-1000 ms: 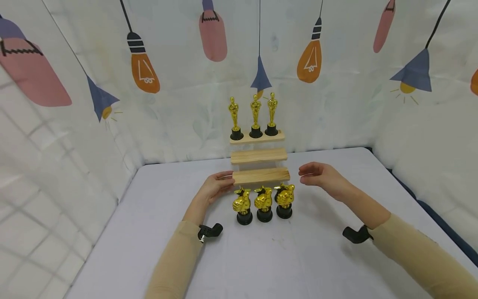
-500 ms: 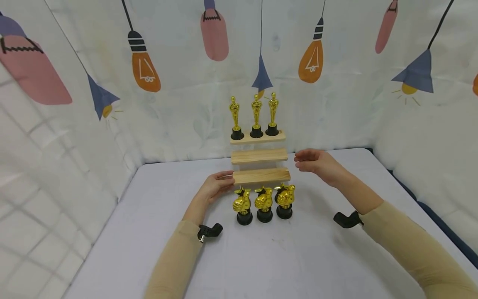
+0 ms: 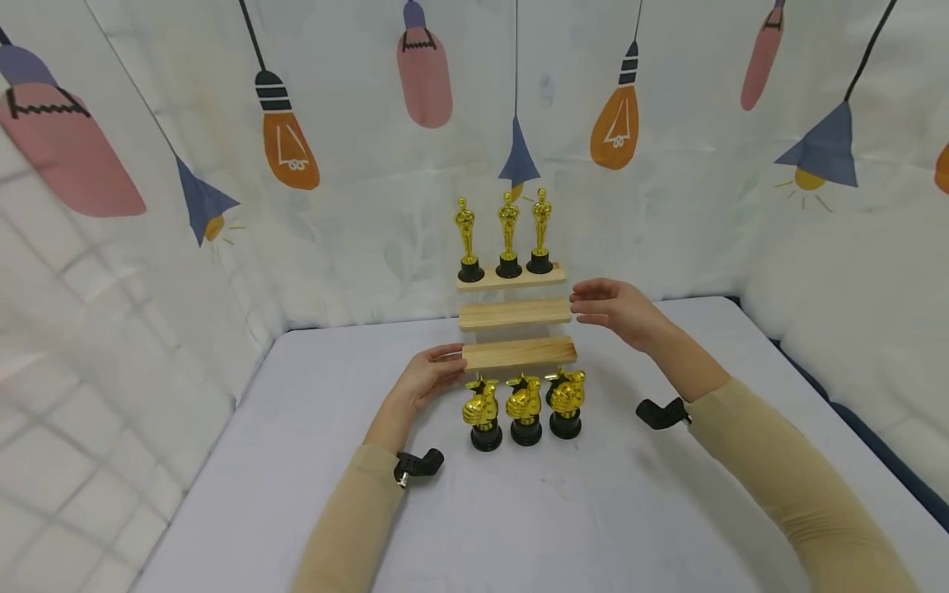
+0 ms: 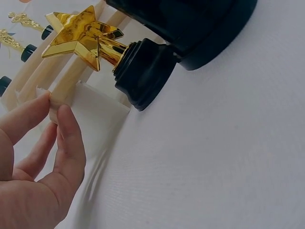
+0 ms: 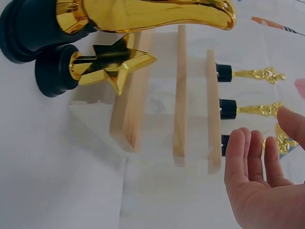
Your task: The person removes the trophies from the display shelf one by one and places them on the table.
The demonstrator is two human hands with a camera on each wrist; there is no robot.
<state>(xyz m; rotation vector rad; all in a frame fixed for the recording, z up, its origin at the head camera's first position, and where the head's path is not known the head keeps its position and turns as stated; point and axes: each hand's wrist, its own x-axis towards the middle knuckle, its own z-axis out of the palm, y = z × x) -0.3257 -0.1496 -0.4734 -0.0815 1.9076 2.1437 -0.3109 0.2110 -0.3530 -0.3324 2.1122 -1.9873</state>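
Observation:
A stepped display rack has three pale wooden boards, lowest board [image 3: 519, 354], middle board [image 3: 515, 314] and top board [image 3: 489, 284], on a white support. My left hand [image 3: 424, 380] pinches the left end of the lowest board between thumb and fingers, as the left wrist view shows. My right hand [image 3: 617, 311] is held in the air beside the rack's right end, near the upper boards, its fingers loosely extended and holding nothing. Gold figure statuettes [image 3: 508, 231] with black bases stand in a row of three on the top board. The two lower boards carry nothing.
In front of the rack stand three gold thumbs-up trophies [image 3: 524, 403] on black bases. Gold star trophies [image 4: 78, 36] stand close behind them. A white cloth covers the table [image 3: 356, 362]; a lamp-patterned curtain [image 3: 371, 239] hangs behind.
My right hand has moved left and up, from beside the lowest board to near the upper boards. The left hand stays at the lowest board's end; rack and trophies have not moved.

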